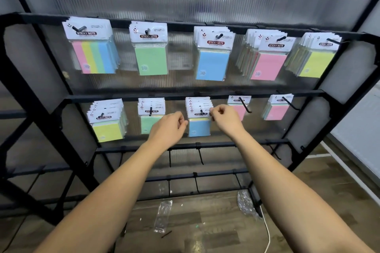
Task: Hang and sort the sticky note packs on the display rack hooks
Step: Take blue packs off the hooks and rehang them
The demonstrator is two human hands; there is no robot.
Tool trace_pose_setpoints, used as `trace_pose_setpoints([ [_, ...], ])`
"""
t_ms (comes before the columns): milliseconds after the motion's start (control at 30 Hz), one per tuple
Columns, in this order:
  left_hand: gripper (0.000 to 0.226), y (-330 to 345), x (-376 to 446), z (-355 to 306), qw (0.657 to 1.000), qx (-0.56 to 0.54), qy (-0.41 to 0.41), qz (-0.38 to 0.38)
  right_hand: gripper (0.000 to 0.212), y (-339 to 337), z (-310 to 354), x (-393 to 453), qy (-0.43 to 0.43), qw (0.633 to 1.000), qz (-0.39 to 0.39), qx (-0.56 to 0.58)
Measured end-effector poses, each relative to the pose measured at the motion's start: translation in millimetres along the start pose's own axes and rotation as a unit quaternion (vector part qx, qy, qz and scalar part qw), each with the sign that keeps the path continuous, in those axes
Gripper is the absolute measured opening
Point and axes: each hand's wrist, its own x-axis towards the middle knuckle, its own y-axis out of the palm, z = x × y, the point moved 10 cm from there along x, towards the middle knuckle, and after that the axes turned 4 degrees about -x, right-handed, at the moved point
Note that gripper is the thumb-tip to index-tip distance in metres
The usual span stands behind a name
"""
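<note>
The black display rack (51, 99) carries two rows of hooks with sticky note packs. On the lower row's middle hook hangs a stack of blue sticky note packs (199, 128). My left hand (169, 128) has curled fingers and pinches the front blue pack's left edge. My right hand (225, 118) pinches the right edge of its white header card. To the left hang green packs (147, 124) and yellow packs (107, 131); to the right, pink packs (239, 110) and further pink packs (277, 111).
The top row holds multicolour (95, 56), green (151, 59), blue (211, 63), pink (267, 65) and yellow packs (314, 62). Bare hooks (200, 156) stick out from the lower bars. Clear plastic wrappers (162, 216) and a white cable (267, 236) lie on the wooden floor.
</note>
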Motion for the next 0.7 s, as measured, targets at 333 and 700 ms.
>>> trace_pose_setpoints([
  [333,0.020,15.1,-25.3,54.5,0.996,0.030,-0.090,-0.001,0.027,46.9,-43.8,-25.0,0.063,0.992,0.034,-0.107],
  [700,0.054,-6.9,-26.8,120.7,0.971,0.080,-0.219,-0.049,0.064,55.1,-51.9,-11.5,0.121,0.982,0.011,-0.143],
])
